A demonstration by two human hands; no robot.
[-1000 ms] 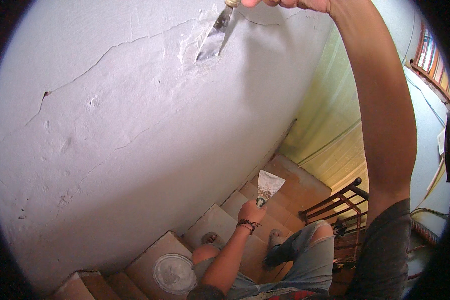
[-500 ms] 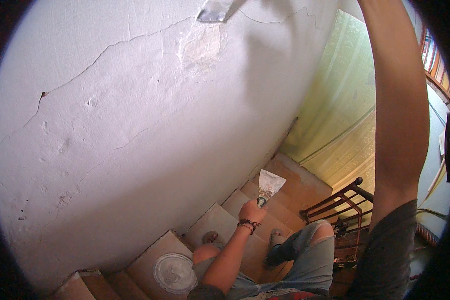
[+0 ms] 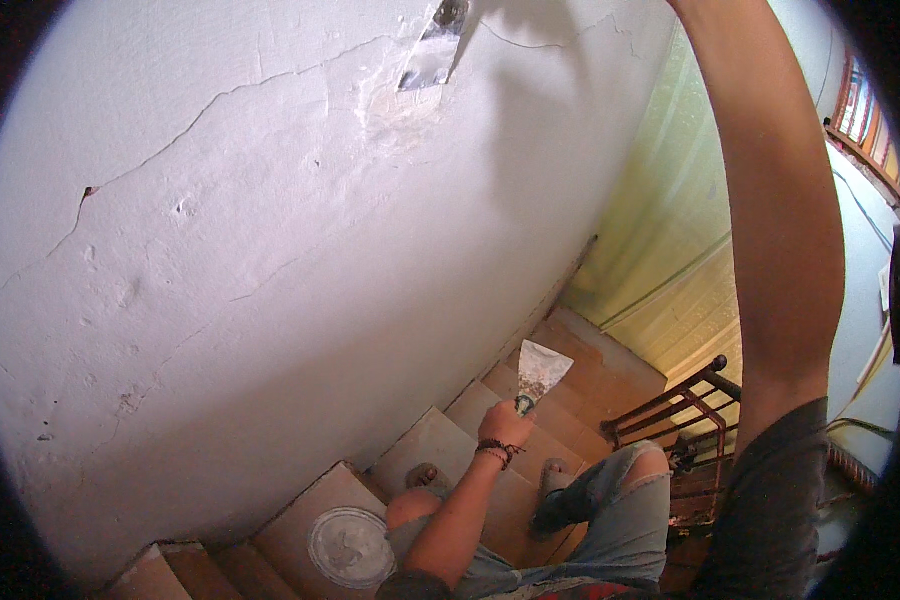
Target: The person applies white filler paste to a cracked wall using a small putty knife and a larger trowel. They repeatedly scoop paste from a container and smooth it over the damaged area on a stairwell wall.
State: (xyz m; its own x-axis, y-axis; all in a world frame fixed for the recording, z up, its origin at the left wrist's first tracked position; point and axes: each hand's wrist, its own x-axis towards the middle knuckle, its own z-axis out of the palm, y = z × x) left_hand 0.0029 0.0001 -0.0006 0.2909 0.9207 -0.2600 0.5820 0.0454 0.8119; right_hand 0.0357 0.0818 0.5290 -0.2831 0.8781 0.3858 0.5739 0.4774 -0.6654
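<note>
My left hand [image 3: 507, 425], with beaded bracelets at its wrist, is closed round the handle of a wide putty knife [image 3: 544, 367]. That blade points up and away from me, smeared with pale filler. On the white wall [image 3: 300, 200], a second putty knife [image 3: 432, 58] lies with its blade edge over a smoothed pale patch [image 3: 395, 112]. My right arm [image 3: 785, 220] reaches up past the top edge, so my right hand is out of sight. A round pot or lid [image 3: 351, 547] with whitish filler rests on a stair step beside my leg.
Tiled stairs [image 3: 430, 440] run down between the wall and a dark metal railing [image 3: 715, 410]. A long crack [image 3: 185, 125] crosses the wall, with small pits below it. Yellow-green sheeting [image 3: 660, 220] hangs at the far end. My sandalled feet stand on the steps.
The upper putty knife has slid down the wall onto the pale patch, showing more of its blade. My right forearm has shifted left. My left hand stays nearly still.
</note>
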